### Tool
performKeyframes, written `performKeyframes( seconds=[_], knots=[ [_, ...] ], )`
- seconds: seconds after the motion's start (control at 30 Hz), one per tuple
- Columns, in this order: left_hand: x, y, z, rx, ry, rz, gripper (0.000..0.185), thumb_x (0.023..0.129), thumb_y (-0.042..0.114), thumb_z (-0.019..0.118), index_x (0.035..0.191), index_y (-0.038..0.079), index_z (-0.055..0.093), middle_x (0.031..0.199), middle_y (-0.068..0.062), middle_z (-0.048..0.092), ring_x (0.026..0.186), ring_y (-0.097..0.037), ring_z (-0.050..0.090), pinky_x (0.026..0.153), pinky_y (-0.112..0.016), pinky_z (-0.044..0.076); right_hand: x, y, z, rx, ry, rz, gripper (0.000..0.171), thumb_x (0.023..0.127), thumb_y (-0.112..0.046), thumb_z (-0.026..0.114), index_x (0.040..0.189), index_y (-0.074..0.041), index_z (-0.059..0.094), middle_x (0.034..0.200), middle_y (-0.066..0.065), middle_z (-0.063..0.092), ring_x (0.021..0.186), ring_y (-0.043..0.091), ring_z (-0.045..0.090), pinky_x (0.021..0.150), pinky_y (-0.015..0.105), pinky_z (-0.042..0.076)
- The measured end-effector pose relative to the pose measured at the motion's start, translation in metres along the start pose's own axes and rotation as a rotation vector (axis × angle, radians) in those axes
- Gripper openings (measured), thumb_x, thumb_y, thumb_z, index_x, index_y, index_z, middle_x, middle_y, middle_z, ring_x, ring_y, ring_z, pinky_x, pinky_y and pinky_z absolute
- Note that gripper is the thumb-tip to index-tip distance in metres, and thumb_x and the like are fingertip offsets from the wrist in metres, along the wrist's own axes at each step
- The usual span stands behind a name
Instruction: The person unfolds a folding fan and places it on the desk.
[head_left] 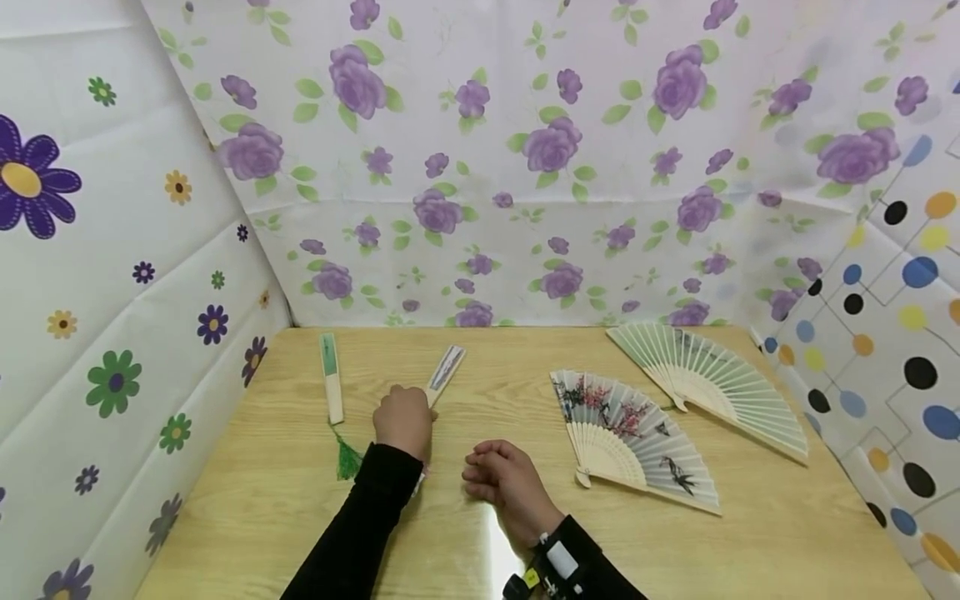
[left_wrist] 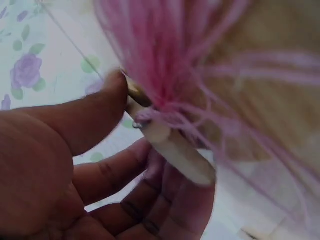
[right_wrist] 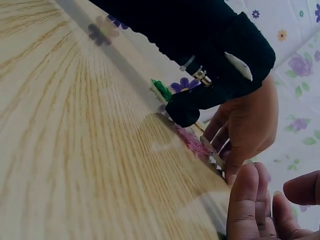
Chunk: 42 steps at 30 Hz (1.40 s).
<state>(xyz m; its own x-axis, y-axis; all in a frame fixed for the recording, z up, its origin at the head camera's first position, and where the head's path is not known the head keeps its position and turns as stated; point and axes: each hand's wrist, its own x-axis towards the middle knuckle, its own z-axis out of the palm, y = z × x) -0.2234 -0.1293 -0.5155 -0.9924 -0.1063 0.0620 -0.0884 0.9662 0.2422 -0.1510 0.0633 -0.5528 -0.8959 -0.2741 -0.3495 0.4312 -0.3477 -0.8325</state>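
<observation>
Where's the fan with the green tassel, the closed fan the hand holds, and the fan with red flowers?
green-tasselled fan (head_left: 331, 388), head view, on its closed slats.
held closed fan (head_left: 446, 369), head view, upper end.
red-flowered fan (head_left: 626, 421), head view, painted leaf.

Your left hand (head_left: 403, 421) holds a closed folding fan (head_left: 444, 371) by its pivot end. The fan is a slim pale stick with a strip of printed paper showing along its edge, and it lies on the wooden table, angled away from you toward the back right. Your hand covers its near end; only the far half shows in the head view. In the left wrist view your thumb and fingers curl round the cream-coloured end (left_wrist: 170, 145), close to a small brass fitting. A pink tassel (left_wrist: 175, 60) hangs from that end, its threads spread and blurred, and shows as a pink tuft (right_wrist: 192, 142) on the table under your hand.
</observation>
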Motion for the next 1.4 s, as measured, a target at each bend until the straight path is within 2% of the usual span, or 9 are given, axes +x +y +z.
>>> performKeyframes(
  seconds=[0.2,0.33,0.53,0.6,0.67,0.8,0.93,1.2,1.4],
  knots=[
    [0.012,-0.019,0.039,-0.112,-0.091,-0.011,0.029,0.1,0.028,0.088,0.093,0.003,0.076,0.076,-0.011,0.072,0.066,-0.03,0.072,0.054,-0.046,0.06,0.001,-0.001,0.002,0.0,0.0,0.016,0.016,0.113,-0.008,0.062,0.128,-0.002,0.065,0.108,0.001,0.076,0.09,0.009,0.076,0.082,0.025,0.069],
    [0.011,-0.031,0.056,-0.316,-0.082,0.022,0.026,0.099,0.025,0.088,0.101,0.002,0.076,0.077,-0.008,0.071,0.063,-0.023,0.066,0.053,-0.037,0.053,0.006,-0.007,0.002,-0.035,0.025,-0.026,0.032,0.114,-0.009,0.062,0.142,0.008,0.06,0.115,0.005,0.079,0.092,0.009,0.077,0.084,0.024,0.069],
    [-0.024,0.005,0.017,-0.801,-0.049,0.022,0.024,0.103,0.009,0.083,0.12,-0.006,0.079,0.085,-0.017,0.08,0.065,-0.016,0.07,0.057,-0.029,0.058,0.025,-0.024,-0.001,-0.093,0.11,-0.147,0.049,0.116,-0.012,0.062,0.157,0.013,0.054,0.116,0.008,0.081,0.094,0.008,0.076,0.083,0.022,0.066],
    [-0.033,0.023,0.01,-0.976,-0.106,0.007,0.025,0.104,0.007,0.082,0.125,-0.007,0.079,0.09,-0.02,0.082,0.069,-0.016,0.074,0.059,-0.029,0.064,0.03,-0.032,-0.004,-0.129,0.125,-0.178,0.049,0.119,-0.018,0.06,0.158,0.011,0.056,0.118,0.01,0.083,0.095,0.008,0.077,0.084,0.023,0.067],
    [-0.039,0.038,0.01,-1.064,-0.153,0.02,0.023,0.106,0.008,0.081,0.125,-0.005,0.079,0.095,-0.02,0.084,0.072,-0.015,0.076,0.062,-0.028,0.067,0.033,-0.04,-0.007,-0.175,0.13,-0.21,0.049,0.122,-0.023,0.056,0.159,0.008,0.056,0.125,0.015,0.084,0.097,0.007,0.078,0.084,0.023,0.067],
    [-0.045,0.058,0.012,-1.097,-0.229,0.065,0.025,0.11,0.015,0.078,0.127,-0.003,0.08,0.101,-0.022,0.086,0.072,-0.018,0.078,0.062,-0.032,0.069,0.034,-0.056,-0.015,-0.237,0.109,-0.263,0.048,0.124,-0.026,0.051,0.161,0.005,0.057,0.145,0.022,0.077,0.108,0.008,0.079,0.088,0.023,0.066],
    [-0.043,0.068,0.012,-1.095,-0.253,0.113,0.023,0.112,0.018,0.075,0.121,-0.001,0.082,0.095,-0.021,0.086,0.071,-0.017,0.077,0.061,-0.033,0.069,0.035,-0.066,-0.022,-0.243,0.09,-0.292,0.045,0.124,-0.024,0.051,0.16,0.002,0.06,0.149,0.023,0.075,0.115,0.011,0.079,0.092,0.025,0.065],
    [-0.041,0.083,0.015,-1.084,-0.282,0.126,0.018,0.112,0.013,0.073,0.116,-0.003,0.081,0.089,-0.018,0.084,0.066,-0.013,0.071,0.057,-0.03,0.064,0.039,-0.064,-0.038,-0.163,0.115,-0.293,0.048,0.124,-0.031,0.052,0.154,0.004,0.066,0.137,0.015,0.083,0.109,0.01,0.081,0.086,0.023,0.064],
    [-0.038,0.09,0.02,-1.178,-0.313,0.113,0.02,0.114,0.008,0.068,0.119,-0.009,0.077,0.096,-0.022,0.084,0.075,-0.016,0.075,0.063,-0.03,0.064,0.04,-0.068,-0.045,-0.164,0.124,-0.315,0.049,0.124,-0.032,0.053,0.149,0.006,0.07,0.121,0.006,0.088,0.102,0.01,0.081,0.077,0.021,0.061]
  ],
)
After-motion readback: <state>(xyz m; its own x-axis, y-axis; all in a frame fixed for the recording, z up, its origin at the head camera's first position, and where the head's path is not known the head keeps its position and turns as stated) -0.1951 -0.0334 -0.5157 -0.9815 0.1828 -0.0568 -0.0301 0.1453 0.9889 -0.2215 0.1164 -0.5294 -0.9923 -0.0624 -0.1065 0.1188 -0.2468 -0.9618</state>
